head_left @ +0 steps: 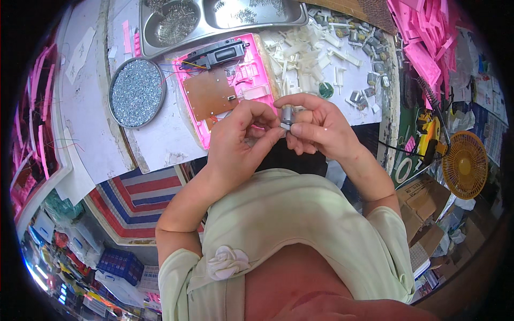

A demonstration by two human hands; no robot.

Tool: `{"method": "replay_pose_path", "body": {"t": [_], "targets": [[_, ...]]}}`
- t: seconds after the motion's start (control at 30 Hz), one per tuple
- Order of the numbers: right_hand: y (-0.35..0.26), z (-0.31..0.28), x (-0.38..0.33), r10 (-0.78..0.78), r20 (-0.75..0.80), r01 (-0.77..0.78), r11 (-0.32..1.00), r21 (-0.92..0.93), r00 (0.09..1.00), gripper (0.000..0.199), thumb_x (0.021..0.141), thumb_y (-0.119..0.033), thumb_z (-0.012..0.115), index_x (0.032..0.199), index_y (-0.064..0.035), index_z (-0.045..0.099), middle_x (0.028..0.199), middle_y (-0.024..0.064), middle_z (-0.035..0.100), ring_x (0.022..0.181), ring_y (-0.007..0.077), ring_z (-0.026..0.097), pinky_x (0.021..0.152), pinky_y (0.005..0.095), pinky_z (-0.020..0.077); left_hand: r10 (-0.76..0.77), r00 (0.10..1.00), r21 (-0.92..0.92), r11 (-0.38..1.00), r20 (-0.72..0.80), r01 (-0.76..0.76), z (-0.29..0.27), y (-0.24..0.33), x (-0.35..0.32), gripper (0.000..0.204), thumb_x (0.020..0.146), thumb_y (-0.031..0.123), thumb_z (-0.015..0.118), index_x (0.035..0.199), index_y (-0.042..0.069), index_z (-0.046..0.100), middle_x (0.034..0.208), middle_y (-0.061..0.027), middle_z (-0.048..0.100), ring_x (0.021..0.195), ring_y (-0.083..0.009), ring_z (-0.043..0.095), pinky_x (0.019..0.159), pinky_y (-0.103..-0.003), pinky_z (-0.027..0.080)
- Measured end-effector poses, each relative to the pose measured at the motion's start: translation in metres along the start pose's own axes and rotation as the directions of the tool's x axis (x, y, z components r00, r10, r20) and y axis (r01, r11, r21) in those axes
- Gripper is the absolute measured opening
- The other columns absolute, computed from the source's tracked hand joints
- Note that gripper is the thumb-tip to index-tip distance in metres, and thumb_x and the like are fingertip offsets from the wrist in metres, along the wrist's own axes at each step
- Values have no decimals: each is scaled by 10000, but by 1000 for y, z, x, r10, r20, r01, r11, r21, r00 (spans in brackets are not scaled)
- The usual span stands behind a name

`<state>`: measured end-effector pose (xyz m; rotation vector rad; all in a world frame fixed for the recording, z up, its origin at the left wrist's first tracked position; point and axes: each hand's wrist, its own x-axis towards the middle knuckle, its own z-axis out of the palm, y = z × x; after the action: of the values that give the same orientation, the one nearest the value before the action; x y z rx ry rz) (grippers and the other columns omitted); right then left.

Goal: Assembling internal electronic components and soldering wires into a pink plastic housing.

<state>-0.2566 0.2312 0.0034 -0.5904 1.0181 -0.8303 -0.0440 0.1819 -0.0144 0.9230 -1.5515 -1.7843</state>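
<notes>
Above the pink tray (257, 80), both hands pinched one little metal motor (287, 116); the left hand (241, 136) and right hand (321, 125) had fingers curled around it.

Two hands up, the left hand (241, 140) and the right hand (319, 127). One small motor (287, 115) between them. One round screw tin (137, 92), one pink housing (225, 88).

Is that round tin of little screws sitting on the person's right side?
No, the round tin of screws lies on the table to the person's left, beyond the left hand.

White parts (316, 53) and the pink housing (225, 88) probably crowd the bench ahead.
</notes>
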Motion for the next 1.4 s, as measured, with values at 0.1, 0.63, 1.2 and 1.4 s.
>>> {"method": "replay_pose_path", "body": {"t": [0.1,0.63,1.2,1.4], "targets": [[8,7,-5,-285,-32,244,869,-430,958,457,932,-66,698,1363,-31,552,807,94,714,650,139,653,588,268,522,34,999,-42,999,-20,-35,0,0,0,207,895,-22,726,1068,10,616,964,-76,688,857,-136,684,738,-274,587],[-11,0,10,-691,476,684,36,-729,544,401,720,-23,834,1082,-21,661,944,99,707,825,277,693,690,363,570,401,916,321,864,24,-387,-14,5,-2,196,803,-91,742,942,-2,637,931,-134,689,808,-253,680,681,-329,546],[-5,-5,15,-730,447,746,130,-653,518,388,726,-23,852,1069,-31,671,888,84,697,780,274,687,663,358,558,404,914,240,891,-32,-386,-10,-2,-4,198,792,-83,739,945,11,656,945,-136,702,848,-259,689,754,-335,546],[-1,-5,17,-722,433,735,153,-660,539,363,726,-37,868,1044,-37,692,886,91,706,785,282,692,666,363,554,406,913,249,889,-43,-384,-12,-5,-6,191,796,-95,743,943,3,670,923,-131,716,839,-245,702,752,-326,557]]}}
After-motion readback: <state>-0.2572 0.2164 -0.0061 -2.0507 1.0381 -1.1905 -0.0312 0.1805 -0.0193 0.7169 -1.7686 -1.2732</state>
